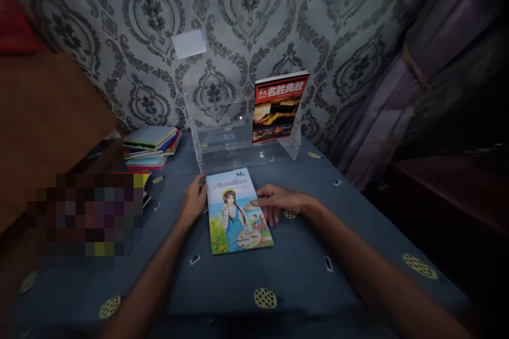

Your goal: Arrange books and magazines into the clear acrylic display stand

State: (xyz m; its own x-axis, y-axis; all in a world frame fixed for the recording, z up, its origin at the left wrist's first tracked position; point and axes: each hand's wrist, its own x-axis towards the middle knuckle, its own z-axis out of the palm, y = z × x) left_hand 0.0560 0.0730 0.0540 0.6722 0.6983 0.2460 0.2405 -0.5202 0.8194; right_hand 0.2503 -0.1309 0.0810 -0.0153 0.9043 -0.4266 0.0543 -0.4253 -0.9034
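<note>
A light-blue book [234, 217] with a drawn girl in a yellow hat on its cover is between my two hands, cover up, just above or on the table; I cannot tell which. My left hand [194, 197] grips its upper left edge, the fingers mostly hidden. On the opposite side my right hand [280, 201] holds the right edge, thumb on the cover and the other fingers bent beside and below it. Behind the book stands a clear acrylic bookstand [195, 143]. A red and black book [278, 108] leans upright at its right end.
Stacked books [149, 140] lie at the back left, with a pixelated patch in front of them. A patterned cloth [302, 286] covers the table. Brown furniture [47, 116] borders the left; a tied curtain [397, 100] hangs at the right, and a patterned wall [254, 5] rises behind.
</note>
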